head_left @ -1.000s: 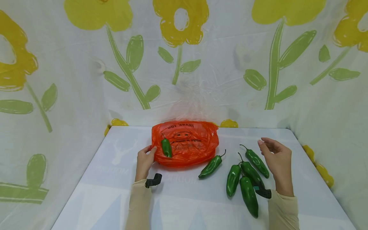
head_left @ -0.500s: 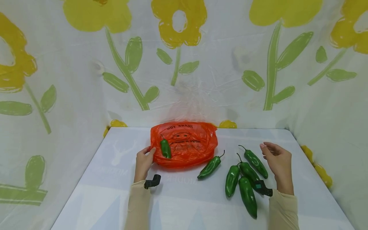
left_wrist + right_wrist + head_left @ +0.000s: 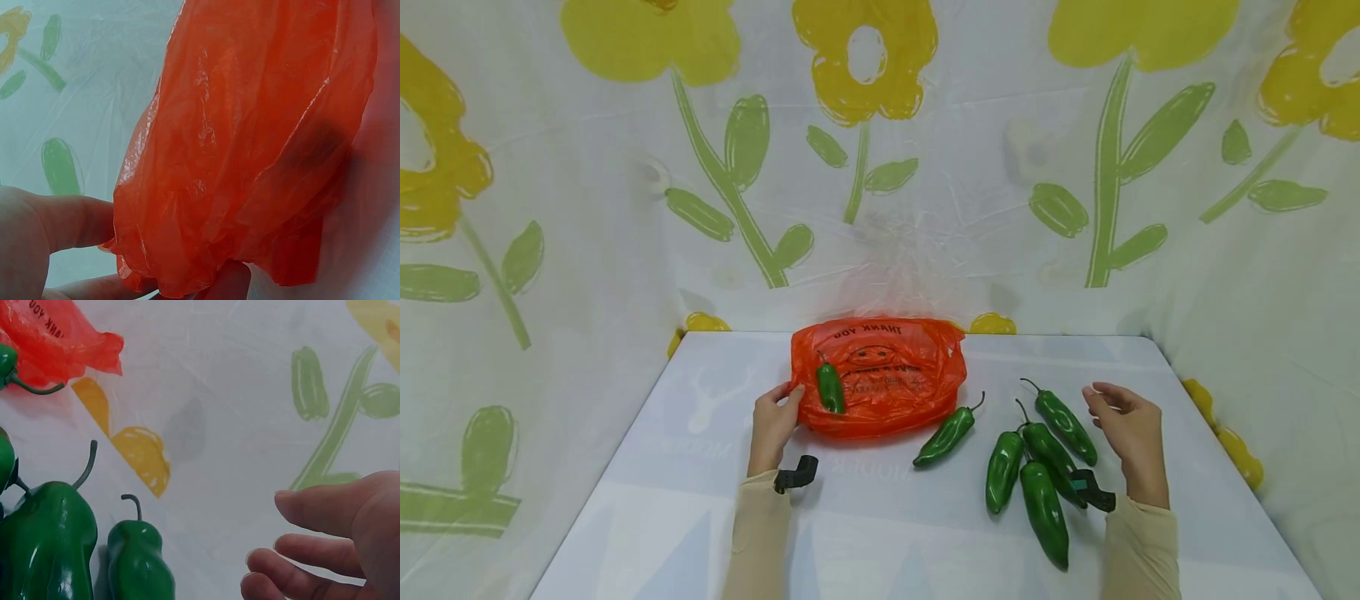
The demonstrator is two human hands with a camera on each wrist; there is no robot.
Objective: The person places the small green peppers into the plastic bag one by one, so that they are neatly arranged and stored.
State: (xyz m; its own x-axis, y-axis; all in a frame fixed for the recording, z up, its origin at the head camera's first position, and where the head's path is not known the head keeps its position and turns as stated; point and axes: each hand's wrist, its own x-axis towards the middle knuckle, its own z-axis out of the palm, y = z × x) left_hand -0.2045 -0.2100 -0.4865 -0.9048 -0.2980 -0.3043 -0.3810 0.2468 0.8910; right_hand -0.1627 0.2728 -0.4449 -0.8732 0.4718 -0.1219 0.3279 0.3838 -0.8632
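Pinching the left edge of the red plastic bag between thumb and fingers, the person's left hand is at that side of it. From where I stand, one green pepper lies against the bag's film near that hand; whether it is fully inside I cannot tell. A second pepper lies on the table right by the bag's front right edge. Farther right of the bag rests a cluster of four peppers, and past them the right hand hovers well apart from the bag, thumb and fingers loosely bent, a gap between their tips
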